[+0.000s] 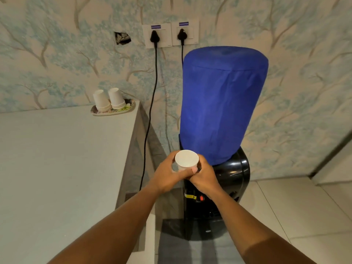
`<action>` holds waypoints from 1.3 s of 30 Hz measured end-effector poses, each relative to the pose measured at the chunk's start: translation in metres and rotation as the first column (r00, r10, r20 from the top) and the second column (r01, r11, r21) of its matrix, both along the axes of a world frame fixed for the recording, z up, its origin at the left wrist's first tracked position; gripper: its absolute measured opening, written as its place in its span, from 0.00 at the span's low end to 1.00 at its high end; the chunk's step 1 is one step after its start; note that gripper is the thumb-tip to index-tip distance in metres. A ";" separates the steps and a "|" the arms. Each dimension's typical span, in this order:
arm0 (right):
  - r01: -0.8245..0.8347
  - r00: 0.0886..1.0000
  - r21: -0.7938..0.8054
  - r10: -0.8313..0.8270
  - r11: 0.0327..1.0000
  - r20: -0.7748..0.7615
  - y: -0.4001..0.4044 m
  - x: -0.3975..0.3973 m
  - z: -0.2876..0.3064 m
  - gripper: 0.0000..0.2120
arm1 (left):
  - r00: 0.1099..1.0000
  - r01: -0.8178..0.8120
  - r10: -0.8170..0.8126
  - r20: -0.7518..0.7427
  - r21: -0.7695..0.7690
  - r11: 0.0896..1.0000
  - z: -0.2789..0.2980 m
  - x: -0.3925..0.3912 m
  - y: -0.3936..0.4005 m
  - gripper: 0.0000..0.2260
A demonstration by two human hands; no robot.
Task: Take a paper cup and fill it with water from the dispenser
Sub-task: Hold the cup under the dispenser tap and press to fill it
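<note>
A white paper cup (186, 159) is held bottom-up between both hands, in front of the black water dispenser (234, 172). My left hand (167, 177) wraps its left side and my right hand (205, 177) grips its right side, thumb on the cup wall. The dispenser carries a bottle under a blue cloth cover (222, 103). Its yellow tap (190, 196) and red tap (201, 198) show below my right wrist.
Two stacks of upturned paper cups (109, 101) stand on a small tray (114, 111) at the far corner of the grey counter (62, 159). Two black cables (150, 103) hang from wall sockets (170, 35) behind the dispenser. Tiled floor lies to the right.
</note>
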State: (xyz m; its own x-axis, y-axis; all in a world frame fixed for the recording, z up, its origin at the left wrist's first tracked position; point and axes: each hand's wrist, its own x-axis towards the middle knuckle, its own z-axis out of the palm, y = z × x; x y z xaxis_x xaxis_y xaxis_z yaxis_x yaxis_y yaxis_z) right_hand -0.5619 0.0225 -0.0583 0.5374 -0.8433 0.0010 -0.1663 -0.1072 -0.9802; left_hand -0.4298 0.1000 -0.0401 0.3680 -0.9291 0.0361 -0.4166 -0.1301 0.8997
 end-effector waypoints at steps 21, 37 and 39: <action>0.229 0.926 -0.002 -0.219 0.973 -0.308 -0.006 -0.115 -0.139 0.36 | 0.868 0.017 -0.029 0.495 0.029 0.999 -0.083 -0.078 -0.053 0.19; 0.278 0.910 0.117 -0.222 0.954 -0.350 -0.033 -0.139 -0.271 0.33 | 0.696 0.065 -0.163 0.700 0.164 0.984 -0.192 -0.116 -0.089 0.30; 0.284 0.910 0.121 -0.228 0.951 -0.347 -0.034 -0.136 -0.286 0.32 | 0.643 0.050 -0.163 0.748 0.171 0.984 -0.201 -0.116 -0.091 0.33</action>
